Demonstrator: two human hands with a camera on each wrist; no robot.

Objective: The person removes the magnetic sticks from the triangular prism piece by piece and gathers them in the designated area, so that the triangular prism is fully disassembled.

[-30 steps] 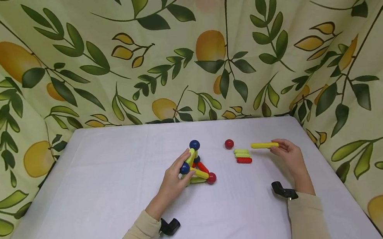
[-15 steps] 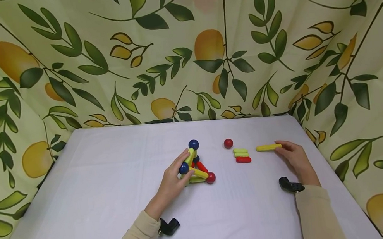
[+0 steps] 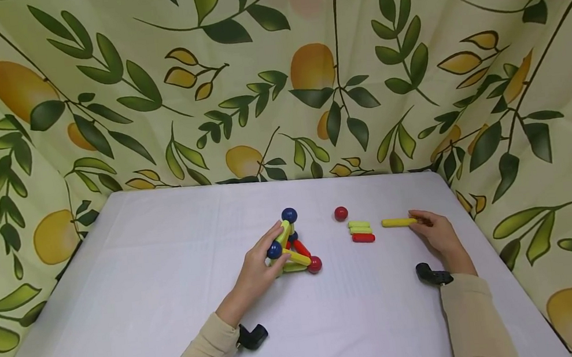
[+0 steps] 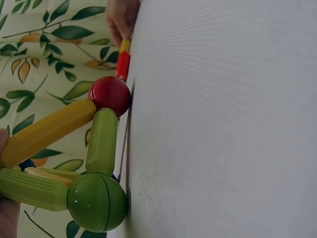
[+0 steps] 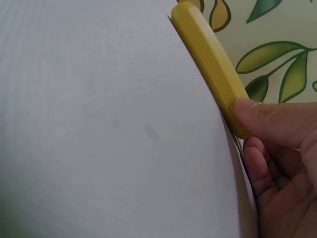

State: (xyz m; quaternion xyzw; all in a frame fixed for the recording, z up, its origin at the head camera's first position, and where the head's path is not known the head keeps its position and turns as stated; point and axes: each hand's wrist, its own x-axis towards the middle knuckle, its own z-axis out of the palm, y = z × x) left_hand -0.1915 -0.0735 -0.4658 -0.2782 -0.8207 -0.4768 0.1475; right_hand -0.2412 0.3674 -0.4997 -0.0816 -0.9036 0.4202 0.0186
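My left hand [image 3: 255, 270] grips the upper left part of a ball-and-stick frame, fingers by a blue ball [image 3: 275, 250] and a yellow stick [image 3: 296, 257]. A second blue ball [image 3: 289, 216] tops its far corner, and a red ball [image 3: 314, 264] sits at its right corner. In the left wrist view, a green ball [image 4: 96, 202] and a light green stick [image 4: 102, 141] form its base. My right hand [image 3: 441, 238] pinches the near end of a loose yellow stick [image 5: 213, 69] between thumb and fingers. That stick is at the table surface; whether it touches cannot be told.
Between the hands lie a loose red ball [image 3: 341, 214], two light green sticks [image 3: 360, 228] side by side and a red stick [image 3: 363, 238]. A white cloth covers the table [image 3: 119, 289]. A leaf-patterned curtain [image 3: 269, 116] stands behind it.
My right hand has moved a little to the right with the yellow stick, away from the loose pieces, then nearly stopped. The left hand and frame have stayed in place.
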